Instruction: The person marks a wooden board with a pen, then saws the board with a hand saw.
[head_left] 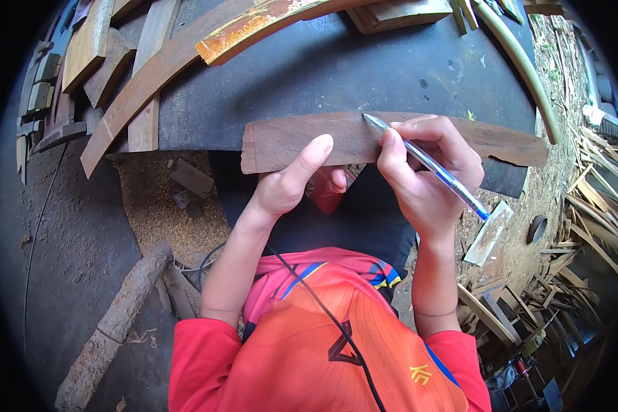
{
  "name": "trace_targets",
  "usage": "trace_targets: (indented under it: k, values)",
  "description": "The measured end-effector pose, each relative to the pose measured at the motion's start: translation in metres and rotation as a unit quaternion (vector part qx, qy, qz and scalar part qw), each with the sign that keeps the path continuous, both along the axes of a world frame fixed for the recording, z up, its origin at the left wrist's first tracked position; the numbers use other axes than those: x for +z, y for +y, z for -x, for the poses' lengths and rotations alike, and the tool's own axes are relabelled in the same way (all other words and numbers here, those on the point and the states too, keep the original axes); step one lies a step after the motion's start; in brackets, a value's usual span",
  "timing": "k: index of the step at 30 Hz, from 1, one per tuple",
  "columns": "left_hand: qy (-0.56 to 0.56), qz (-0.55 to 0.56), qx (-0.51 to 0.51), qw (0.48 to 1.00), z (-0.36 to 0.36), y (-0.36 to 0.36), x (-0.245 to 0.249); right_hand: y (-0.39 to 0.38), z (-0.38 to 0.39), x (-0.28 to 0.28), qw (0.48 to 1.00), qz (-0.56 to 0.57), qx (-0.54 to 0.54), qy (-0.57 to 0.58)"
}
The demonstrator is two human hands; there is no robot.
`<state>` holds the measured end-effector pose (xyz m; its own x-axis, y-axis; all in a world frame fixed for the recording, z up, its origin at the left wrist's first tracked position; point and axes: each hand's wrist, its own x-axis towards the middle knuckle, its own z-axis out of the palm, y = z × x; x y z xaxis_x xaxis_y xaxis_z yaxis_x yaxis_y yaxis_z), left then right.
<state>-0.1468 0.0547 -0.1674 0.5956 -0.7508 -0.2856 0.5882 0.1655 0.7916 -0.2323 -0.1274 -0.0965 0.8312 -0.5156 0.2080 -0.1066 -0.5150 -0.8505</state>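
Note:
A long brown wooden board (295, 141) with a slightly curved edge lies across the view at the near side of a dark work table. My left hand (292, 178) grips its lower edge near the left end, thumb on the upper face and fingers underneath, partly hidden. In my right hand (436, 161) is a ballpoint pen (446, 178) with a clear barrel and a blue end. The pen slants over the board, its tip at the board's far edge near the middle; whether it touches the wood is hard to tell.
The dark table (254, 96) carries a long curved wood strip (141, 86), more boards (89, 44) at the left and a pale curved piece (522, 65) at the right. A rough log (117, 326) lies lower left. Wood scraps (597, 220) pile up at the right.

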Motion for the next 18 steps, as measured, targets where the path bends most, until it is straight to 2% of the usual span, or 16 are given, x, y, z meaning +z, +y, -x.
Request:
trace_targets:
  k: [13,16,18]
  values:
    - [0.000,-0.012,0.008,1.000,0.0013,-0.0014,0.0000,0.0009,-0.0024,-0.0037,0.999,-0.012,-0.035,-0.029]
    - [-0.025,-0.018,-0.012,0.999,0.0000,0.0014,-0.0041,-0.0016,0.0010,-0.0042,0.998,-0.034,-0.026,-0.036]
    - [-0.028,-0.012,-0.014,0.999,0.0001,0.0016,-0.0050,-0.0036,0.0055,-0.0023,1.000,-0.008,0.006,-0.019]
